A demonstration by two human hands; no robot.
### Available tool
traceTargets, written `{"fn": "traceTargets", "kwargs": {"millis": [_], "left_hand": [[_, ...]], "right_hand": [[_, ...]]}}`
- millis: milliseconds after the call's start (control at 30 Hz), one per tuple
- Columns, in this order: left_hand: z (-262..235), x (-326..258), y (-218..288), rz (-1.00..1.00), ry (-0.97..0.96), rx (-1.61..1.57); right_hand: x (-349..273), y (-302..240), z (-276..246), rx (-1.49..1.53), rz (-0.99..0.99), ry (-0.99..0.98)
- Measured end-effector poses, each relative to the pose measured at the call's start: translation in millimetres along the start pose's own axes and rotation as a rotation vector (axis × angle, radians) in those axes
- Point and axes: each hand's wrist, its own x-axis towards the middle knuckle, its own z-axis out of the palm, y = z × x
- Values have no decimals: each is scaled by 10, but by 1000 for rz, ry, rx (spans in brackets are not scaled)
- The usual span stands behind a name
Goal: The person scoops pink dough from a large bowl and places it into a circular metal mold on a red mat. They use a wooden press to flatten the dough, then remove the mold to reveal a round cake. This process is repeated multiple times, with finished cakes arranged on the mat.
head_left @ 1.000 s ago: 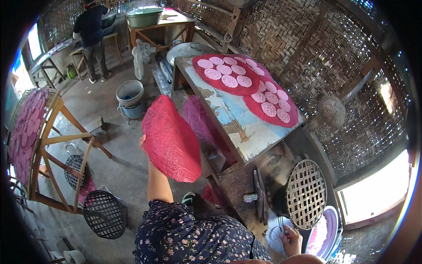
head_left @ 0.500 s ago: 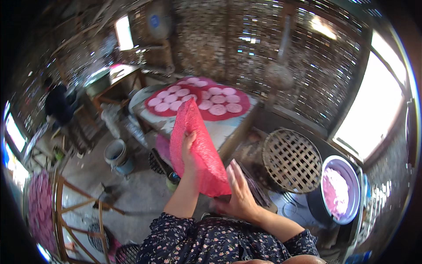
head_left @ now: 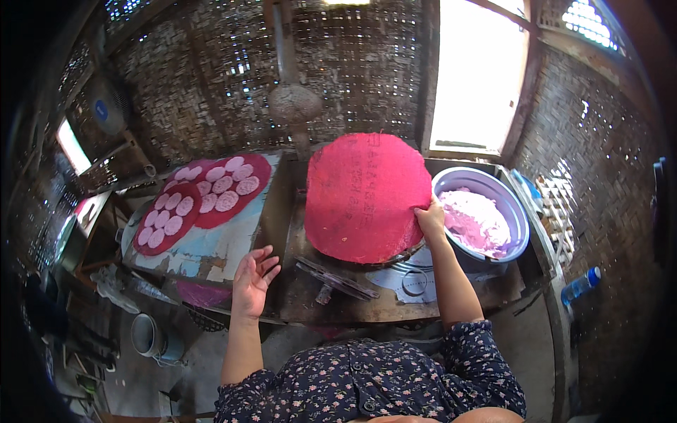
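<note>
My right hand (head_left: 431, 216) grips the right edge of a round red mat (head_left: 367, 197), with dark lettering across its face. The mat appears flat above the woven lattice basket, whose rim (head_left: 395, 259) peeks out below it; whether they touch I cannot tell. Raised left of the mat, my left hand (head_left: 257, 278) has its fingers apart and holds nothing. Beyond it, on a worn table (head_left: 226, 243), red round mats (head_left: 247, 204) carry several pale pink coiled discs (head_left: 227, 201). Right of my right hand stands a purple-grey tub (head_left: 522, 233) of pink and white dough-like stuff (head_left: 479, 222).
A dark slatted piece (head_left: 337, 278) lies on the bench before the basket. A blue bottle (head_left: 581, 285) is at the right. Grey buckets (head_left: 146, 335) stand on the floor at left. A person in dark clothing (head_left: 49, 310) is at the far left edge.
My view has swung to the right. The red mat went from tilted near my body to flat over the basket. My left hand has let go; my right hand now holds its edge.
</note>
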Motion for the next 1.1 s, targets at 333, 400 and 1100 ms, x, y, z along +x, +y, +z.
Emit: {"fn": "traceTargets", "kwargs": {"millis": [333, 400, 1100], "left_hand": [[-169, -174, -369, -221, 107, 110], [-113, -138, -478, -285, 85, 148], [-816, 369, -2650, -835, 35, 1486]], "right_hand": [[251, 367, -9, -427, -52, -6], [220, 351, -11, -438, -83, 17], [-1686, 1904, -132, -813, -192, -377]]}}
